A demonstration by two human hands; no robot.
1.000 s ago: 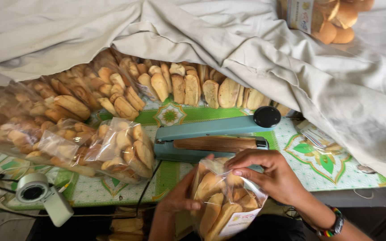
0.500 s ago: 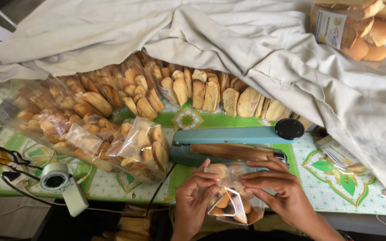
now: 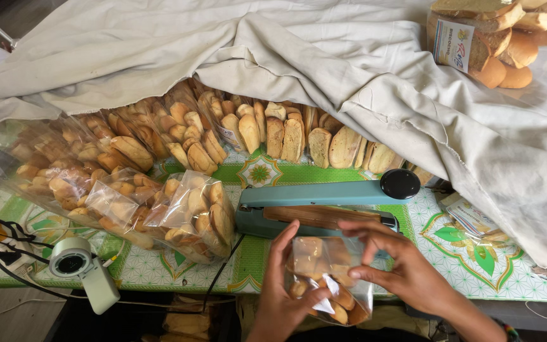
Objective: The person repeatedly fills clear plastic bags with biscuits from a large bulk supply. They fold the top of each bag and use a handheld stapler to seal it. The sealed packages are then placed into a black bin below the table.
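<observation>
Both hands' grip [image 3: 324, 278] around toast bag [image 3: 324, 266].

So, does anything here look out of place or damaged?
Nothing looks damaged or spilled. Both hands, left hand and right hand, hold a clear bag of rusks in front of the teal heat sealer. One oddity: a grey cloth is draped over the stacked bags.

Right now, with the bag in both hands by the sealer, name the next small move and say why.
Probably slide the bag's open top forward onto the sealer's bar. The left hand and right hand hold the clear bag of toasts just in front of the teal heat sealer, its mouth pinched flat toward the machine and seemingly unsealed, while filled bags lie to the left.
</observation>
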